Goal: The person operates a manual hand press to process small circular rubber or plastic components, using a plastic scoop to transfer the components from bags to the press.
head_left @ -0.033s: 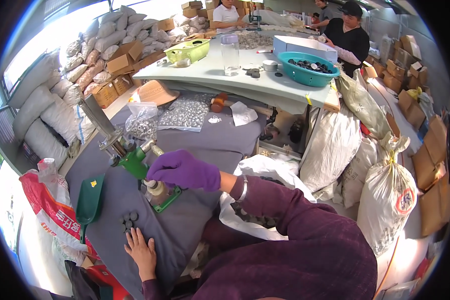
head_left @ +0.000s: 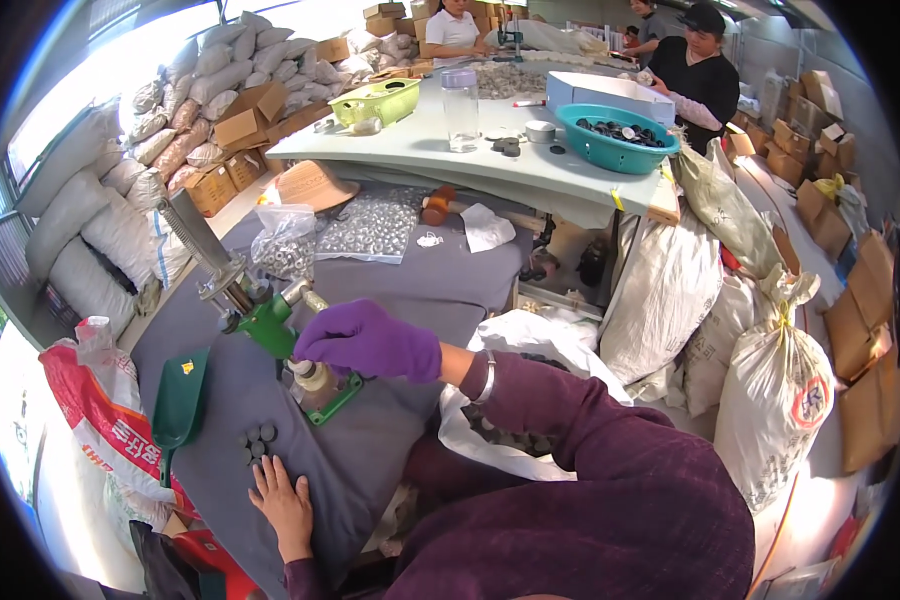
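A green hand press point(head_left: 270, 326) with a metal rack column stands on the grey cloth point(head_left: 390, 285). My right hand point(head_left: 365, 340), in a purple glove, is closed just beside the press head, above its pale round die point(head_left: 313, 374). The glove hides whatever those fingers grip, if anything. Bare and spread flat, my left hand point(head_left: 285, 507) rests on the cloth nearer to me. Just beyond its fingertips lie several small dark round discs point(head_left: 259, 440). A dark green scoop point(head_left: 181, 400) sits to the left of the press.
Behind the press are a clear bag of metal rings point(head_left: 285, 243), a flat bag of rings point(head_left: 368, 225) and a mallet point(head_left: 437, 205). An open white sack point(head_left: 530, 335) stands by my right arm. A teal basin point(head_left: 610, 150) is on the far table; two co-workers sit beyond.
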### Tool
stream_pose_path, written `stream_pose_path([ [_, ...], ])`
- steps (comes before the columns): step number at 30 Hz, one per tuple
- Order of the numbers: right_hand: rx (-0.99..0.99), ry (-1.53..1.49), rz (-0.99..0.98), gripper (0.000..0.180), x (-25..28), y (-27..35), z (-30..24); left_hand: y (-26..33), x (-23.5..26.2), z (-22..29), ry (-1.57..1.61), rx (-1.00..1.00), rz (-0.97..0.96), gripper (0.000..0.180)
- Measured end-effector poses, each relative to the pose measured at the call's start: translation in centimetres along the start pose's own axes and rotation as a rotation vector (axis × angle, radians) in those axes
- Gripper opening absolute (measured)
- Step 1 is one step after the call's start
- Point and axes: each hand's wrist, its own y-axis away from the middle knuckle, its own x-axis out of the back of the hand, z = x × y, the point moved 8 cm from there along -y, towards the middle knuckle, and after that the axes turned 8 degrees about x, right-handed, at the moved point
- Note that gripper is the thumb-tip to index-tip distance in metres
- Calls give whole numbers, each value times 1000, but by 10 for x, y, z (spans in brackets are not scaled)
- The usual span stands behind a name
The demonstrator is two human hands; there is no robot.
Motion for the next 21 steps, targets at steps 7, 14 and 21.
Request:
stream_pose_path([
  [7, -13, -16, 4, 14, 0, 1, -2, 1, 4, 1, -7, -5, 33, 51],
  [14, -26, -19, 22, 14, -2, 1, 1, 3, 8, 5, 37, -68, 70, 48],
  [21, -42, -12, 19, 15, 0, 1, 1, 6, 17, 18, 173, -211, 102, 40],
])
